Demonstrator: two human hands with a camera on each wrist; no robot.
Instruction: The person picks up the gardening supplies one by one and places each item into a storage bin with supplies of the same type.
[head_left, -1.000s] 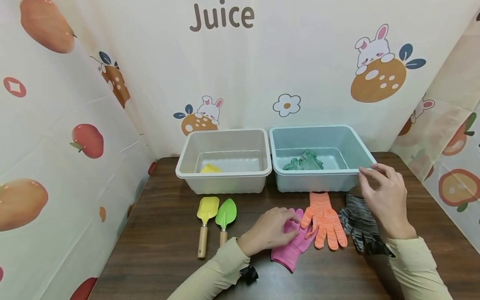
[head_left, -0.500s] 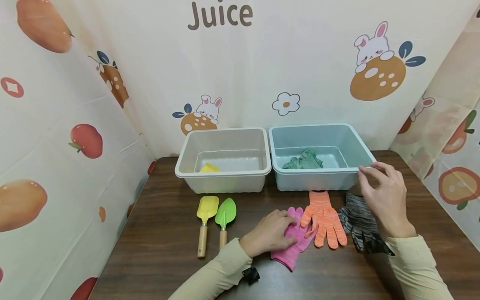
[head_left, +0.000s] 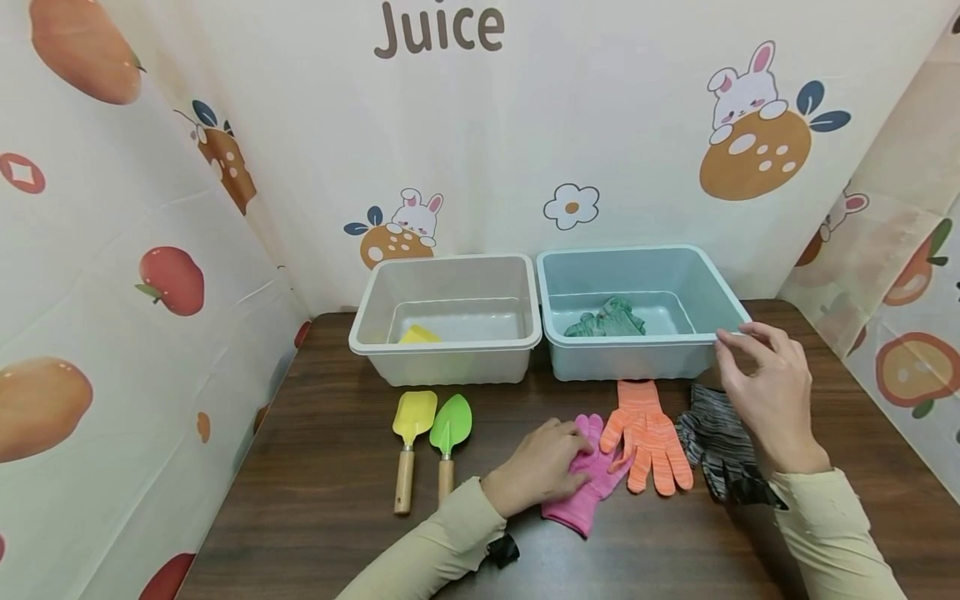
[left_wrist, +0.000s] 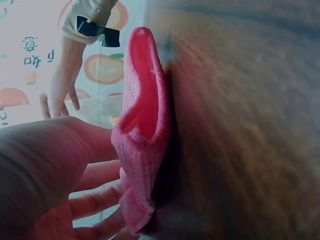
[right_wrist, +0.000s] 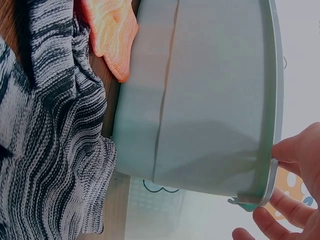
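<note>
My left hand (head_left: 536,468) is over the pink knit glove (head_left: 576,510), thumb and fingertips pinching its upper side. In the left wrist view, the pink glove's cuff (left_wrist: 142,100) gapes toward the camera. At the front right corner of the light blue plastic bin (head_left: 630,360), my right hand (head_left: 772,400) grips the rim between thumb and fingers. An orange glove (head_left: 648,446) lies palm-flat beside the pink one, overlapping it. Partly under my right hand in the head view lies a black-and-grey striped glove (head_left: 716,437). A crumpled green glove (head_left: 611,319) is inside the blue bin.
A grey-white bin (head_left: 450,367) stands left of the blue one, with a yellow object (head_left: 418,334) inside. In front of it lie a yellow hand shovel (head_left: 414,417) and a green trowel (head_left: 452,425), both wooden-handled. Printed curtains border the dark wood table (head_left: 315,500).
My left hand has come down onto the pink glove and its fingers have drawn in; the cuff edge has shifted slightly toward the hand. The right hand stays at the bin's rim.
</note>
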